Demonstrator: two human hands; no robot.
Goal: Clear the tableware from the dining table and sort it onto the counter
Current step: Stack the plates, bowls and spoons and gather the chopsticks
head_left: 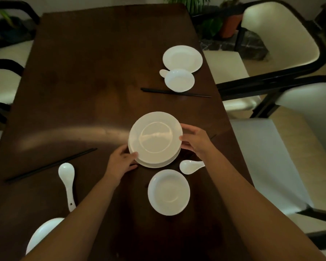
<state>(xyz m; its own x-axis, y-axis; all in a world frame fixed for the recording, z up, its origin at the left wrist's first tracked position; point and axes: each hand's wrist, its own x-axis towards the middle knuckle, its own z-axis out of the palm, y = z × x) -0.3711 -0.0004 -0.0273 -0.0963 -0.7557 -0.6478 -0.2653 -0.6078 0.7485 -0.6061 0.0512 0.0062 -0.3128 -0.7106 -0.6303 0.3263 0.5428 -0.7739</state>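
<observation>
Both hands, left point(123, 161) and right point(193, 140), half-curled, clasp opposite rims of the plates point(155, 139) stacked mid-counter point(83, 81); glazed china probably handles stiff, heavy, slick and breakable, so fingers belong under the bottom rim, thumbs on top.

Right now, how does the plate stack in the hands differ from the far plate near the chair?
The plate stack is several plates, gripped at its rim by the left hand and right hand; the far plate is single and untouched. The stack sits mid-table; the far plate lies near the table's edge behind a small bowl. Both are white and round.
</observation>
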